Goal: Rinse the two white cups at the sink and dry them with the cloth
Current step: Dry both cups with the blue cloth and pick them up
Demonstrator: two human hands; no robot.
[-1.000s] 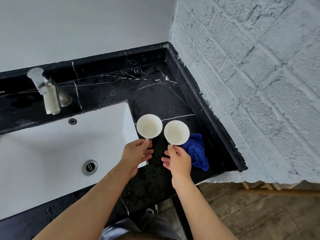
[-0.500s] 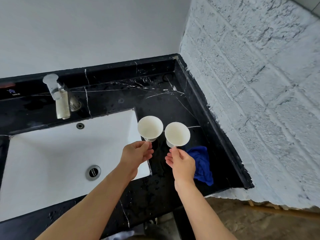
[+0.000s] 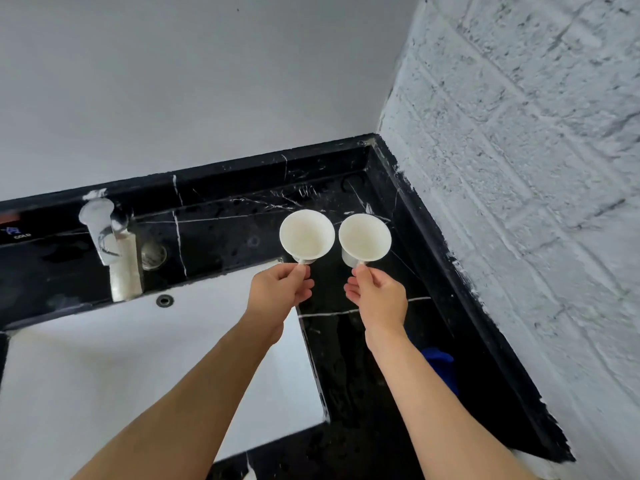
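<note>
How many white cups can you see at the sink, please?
2. The left cup is held by the left hand, the right cup by the right hand, side by side above the counter. None seems hidden.

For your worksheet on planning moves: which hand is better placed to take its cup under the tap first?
Left. The left hand holds its cup nearer the tap; the right hand is farther.

Two white cups (image 3: 307, 235) (image 3: 364, 238) over a black, white-veined counter (image 3: 356, 341), a white sink (image 3: 104, 368) at eight o'clock, a blue cloth (image 3: 441, 367) at four o'clock.
</note>
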